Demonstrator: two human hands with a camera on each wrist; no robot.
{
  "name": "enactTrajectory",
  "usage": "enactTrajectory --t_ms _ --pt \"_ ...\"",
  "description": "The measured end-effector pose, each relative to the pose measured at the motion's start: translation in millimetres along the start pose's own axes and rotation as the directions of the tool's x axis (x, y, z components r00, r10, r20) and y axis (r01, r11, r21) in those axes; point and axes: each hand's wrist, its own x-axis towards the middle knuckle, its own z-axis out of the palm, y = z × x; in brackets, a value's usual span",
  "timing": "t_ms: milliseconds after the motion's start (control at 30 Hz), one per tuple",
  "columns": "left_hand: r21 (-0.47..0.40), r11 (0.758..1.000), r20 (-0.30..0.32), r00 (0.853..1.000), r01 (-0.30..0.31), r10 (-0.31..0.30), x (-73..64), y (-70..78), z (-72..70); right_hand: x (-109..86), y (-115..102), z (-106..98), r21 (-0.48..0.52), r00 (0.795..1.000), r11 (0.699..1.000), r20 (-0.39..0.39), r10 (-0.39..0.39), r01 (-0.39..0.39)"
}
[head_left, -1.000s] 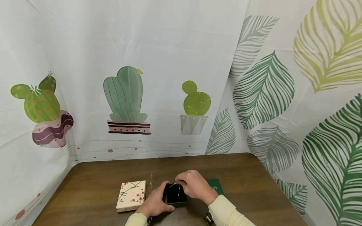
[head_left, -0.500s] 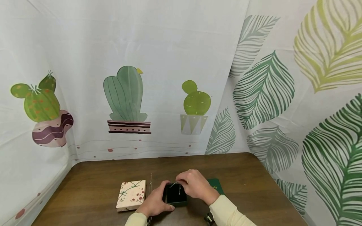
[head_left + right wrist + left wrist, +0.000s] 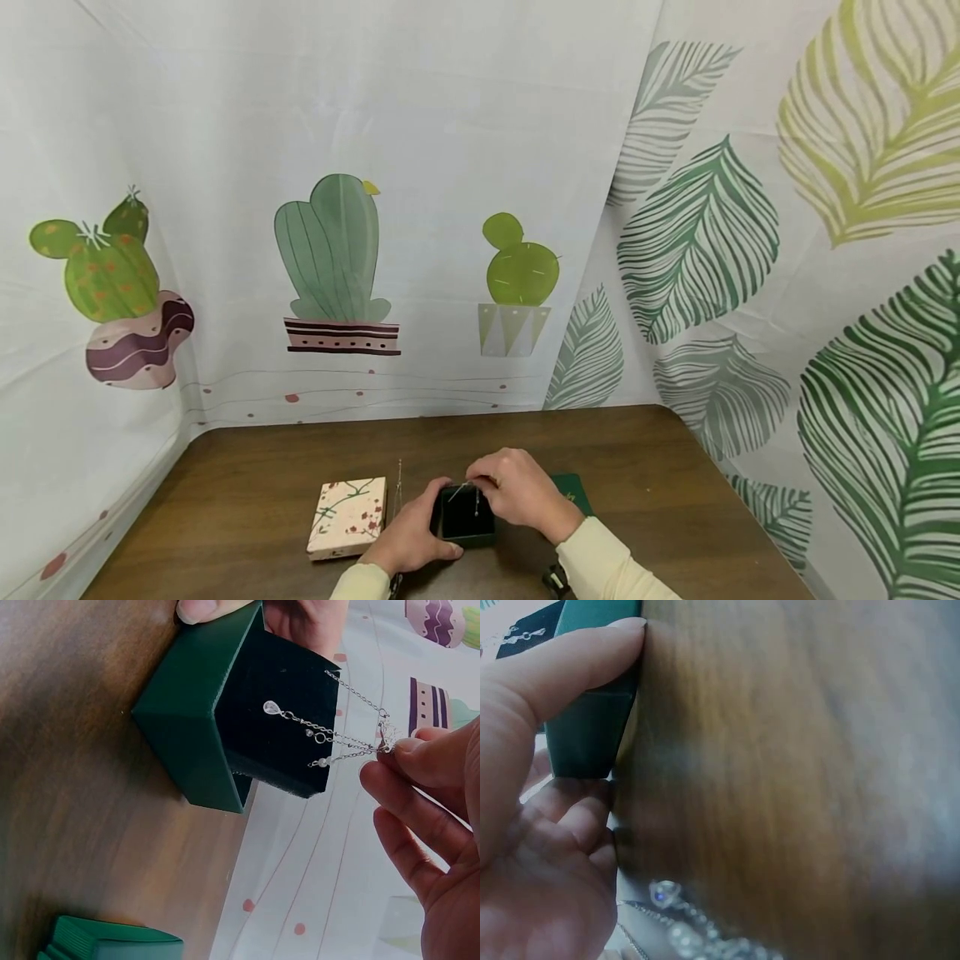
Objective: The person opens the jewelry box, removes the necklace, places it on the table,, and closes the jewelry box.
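My left hand (image 3: 411, 537) grips a small green jewelry box (image 3: 180, 712) near the middle of the table, thumb (image 3: 592, 656) along its side. A black velvet pad (image 3: 289, 682) stands tilted up out of the box's open top in the right wrist view. My right hand (image 3: 517, 493) pinches a bunched silver chain (image 3: 386, 735) between thumb and fingers beside the pad. One strand runs from the pinch to the pad's corner. Other ends dangle across the velvet, with a clear teardrop charm (image 3: 271, 708) and a small ring clasp (image 3: 321, 738).
A cream floral box (image 3: 348, 518) sits left of my left hand. Between them lies another silver chain (image 3: 399, 483), its beads and purple-stoned piece (image 3: 664, 893) close under my left hand. A green lid (image 3: 572, 493) with gold lettering rests behind my right wrist.
The dangling end of the chain has risen very slightly over the box. Both hands keep almost the same place and grip.
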Motion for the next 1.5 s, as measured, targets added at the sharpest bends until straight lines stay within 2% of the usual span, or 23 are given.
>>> enactTrajectory --t_ms 333,600,900,1167,1367,1500 --pt "-0.003 0.999 -0.007 0.999 -0.038 0.038 -0.4 -3.2 0.8 -3.2 0 3 0.006 1.0 1.0 0.012 0.01 -0.01" --pt "-0.004 0.998 -0.014 0.998 -0.067 0.067 0.5 -5.8 2.4 -8.0 0 9 -0.034 1.0 0.999 0.018 0.005 -0.004" --pt "0.01 0.998 -0.011 0.998 -0.06 0.06 -1.5 -2.7 0.7 -15.5 4 22 -0.083 0.998 0.996 0.038 -0.04 0.043" --pt "0.0 0.998 -0.001 0.998 -0.061 0.061 -0.4 -4.5 1.3 -19.3 4 28 -0.13 0.994 0.986 0.003 -0.105 0.105" --pt "0.015 0.998 -0.006 0.998 -0.063 0.063 0.8 -5.6 1.4 -21.0 6 29 -0.127 0.994 0.986 0.022 -0.103 0.105" --pt "0.022 0.998 -0.016 0.998 -0.062 0.062 0.1 -5.2 2.2 -23.1 8 29 -0.109 0.998 0.992 -0.014 -0.069 0.067"
